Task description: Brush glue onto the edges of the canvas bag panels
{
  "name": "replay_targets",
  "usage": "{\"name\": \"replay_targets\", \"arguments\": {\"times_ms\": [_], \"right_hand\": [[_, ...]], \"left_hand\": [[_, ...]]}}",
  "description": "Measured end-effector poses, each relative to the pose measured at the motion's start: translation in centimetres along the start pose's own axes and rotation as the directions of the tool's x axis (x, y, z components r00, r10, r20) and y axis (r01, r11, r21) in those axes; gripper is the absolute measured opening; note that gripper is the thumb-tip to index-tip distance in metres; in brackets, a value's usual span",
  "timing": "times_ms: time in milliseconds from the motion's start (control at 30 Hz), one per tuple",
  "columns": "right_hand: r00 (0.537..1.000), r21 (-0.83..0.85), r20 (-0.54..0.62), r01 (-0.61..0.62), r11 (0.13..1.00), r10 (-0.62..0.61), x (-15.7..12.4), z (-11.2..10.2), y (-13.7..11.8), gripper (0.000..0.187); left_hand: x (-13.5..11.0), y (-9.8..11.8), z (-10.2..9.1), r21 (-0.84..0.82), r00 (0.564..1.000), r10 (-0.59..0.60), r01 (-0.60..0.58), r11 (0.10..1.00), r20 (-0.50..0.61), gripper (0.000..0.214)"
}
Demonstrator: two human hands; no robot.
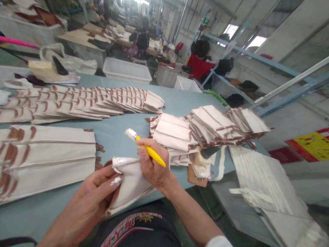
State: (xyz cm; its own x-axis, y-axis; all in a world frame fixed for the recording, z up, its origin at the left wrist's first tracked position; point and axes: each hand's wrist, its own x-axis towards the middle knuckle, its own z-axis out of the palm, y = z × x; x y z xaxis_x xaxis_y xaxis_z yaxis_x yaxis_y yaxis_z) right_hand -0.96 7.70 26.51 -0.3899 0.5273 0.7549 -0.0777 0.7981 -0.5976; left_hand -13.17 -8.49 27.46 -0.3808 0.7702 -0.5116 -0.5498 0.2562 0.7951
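My left hand [100, 192] grips the edge of a cream fabric piece [132, 175] with brown trim, thumb on top. White paste is smeared on that thumb. In my right hand [156, 164] is a brush with a yellow handle [151, 154], its bristles coated in white and pointing up and left. The lower part of the same hand rests against the fabric piece. Left of my hands, overlapping cream pieces with brown edges [64, 154] lie on the blue-green table [115, 133]. Stacks of similar cream pieces [172, 128] stand just beyond my right hand.
A long fanned row of cream pieces [77, 99] runs along the table's far side. A white bin [127, 70] stands beyond the table. At right, a dark cone-tipped object [209, 151] sits near a pale sheet-covered surface [267, 181]. Another person [141, 39] is in the background.
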Motion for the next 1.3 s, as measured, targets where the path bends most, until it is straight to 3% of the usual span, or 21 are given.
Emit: {"name": "replay_targets", "arguments": {"times_ms": [67, 167, 267, 400, 533, 633, 667, 867, 1033, 1167, 1233, 1300], "right_hand": [[1.0, 0.026, 0.011, -0.013, 1.0, 0.012, 0.6, 0.3, 0.1, 0.019], [0.99, 0.112, -0.081, -0.108, 0.988, 0.117, 2.2, -0.1, 0.0, 0.021], [0.966, 0.214, -0.138, -0.185, 0.959, 0.217, 4.4, -0.5, 0.2, 0.029], [0.938, 0.237, -0.074, -0.312, 0.92, 0.338, 5.9, 0.5, 1.3, 0.038], [0.915, 0.191, -0.056, -0.383, 0.904, 0.399, 5.1, 1.0, 1.3, 0.04], [0.892, 0.29, -0.164, -0.364, 0.885, 0.421, 3.8, -0.4, -0.6, 0.039], [0.878, 0.337, -0.152, -0.385, 0.859, 0.453, 3.3, -1.0, -1.5, 0.039], [0.768, 0.536, 0.065, -0.565, 0.627, 0.637, -0.2, -2.8, -4.8, 0.051], [0.675, 0.557, 0.153, -0.662, 0.501, 0.722, -1.9, -2.6, -4.6, 0.056], [0.639, 0.557, 0.074, -0.664, 0.5, 0.766, -2.4, -3.1, -4.5, 0.056], [0.639, 0.551, 0.064, -0.664, 0.506, 0.767, -2.4, -3.3, -4.6, 0.056], [0.643, 0.543, 0.137, -0.685, 0.486, 0.753, -2.3, -3.3, -4.8, 0.056]], "left_hand": [[0.8, 0.3, -1.0, 0.024, 1.0, 0.025, -0.025, 0.999, -0.012, 0.052], [2.0, 0.4, -3.3, 0.177, 0.993, 0.118, -0.112, 0.978, -0.025, 0.052], [2.4, -0.1, -4.6, 0.433, 0.973, 0.211, -0.228, 0.872, 0.087, 0.052], [1.3, -0.8, -3.3, 0.521, 0.935, 0.301, -0.354, 0.777, 0.186, 0.044], [0.2, -1.0, -1.8, 0.499, 0.894, 0.345, -0.446, 0.743, 0.285, 0.031], [0.0, -1.4, -2.0, 0.512, 0.891, 0.366, -0.455, 0.729, 0.27, 0.027], [0.0, -1.7, -2.2, 0.523, 0.892, 0.372, -0.451, 0.723, 0.256, 0.029], [-0.4, -4.5, -2.7, 0.66, 0.889, 0.45, -0.389, 0.643, 0.084, 0.031], [-0.3, -5.2, -3.5, 0.713, 0.878, 0.46, -0.408, 0.57, 0.135, 0.025], [-0.1, -4.3, -3.1, 0.727, 0.845, 0.509, -0.452, 0.516, 0.165, 0.03], [-0.3, -4.2, -2.6, 0.718, 0.85, 0.511, -0.434, 0.545, 0.126, 0.026], [-0.7, -4.5, -2.0, 0.691, 0.879, 0.471, -0.386, 0.611, 0.075, 0.024]]}}
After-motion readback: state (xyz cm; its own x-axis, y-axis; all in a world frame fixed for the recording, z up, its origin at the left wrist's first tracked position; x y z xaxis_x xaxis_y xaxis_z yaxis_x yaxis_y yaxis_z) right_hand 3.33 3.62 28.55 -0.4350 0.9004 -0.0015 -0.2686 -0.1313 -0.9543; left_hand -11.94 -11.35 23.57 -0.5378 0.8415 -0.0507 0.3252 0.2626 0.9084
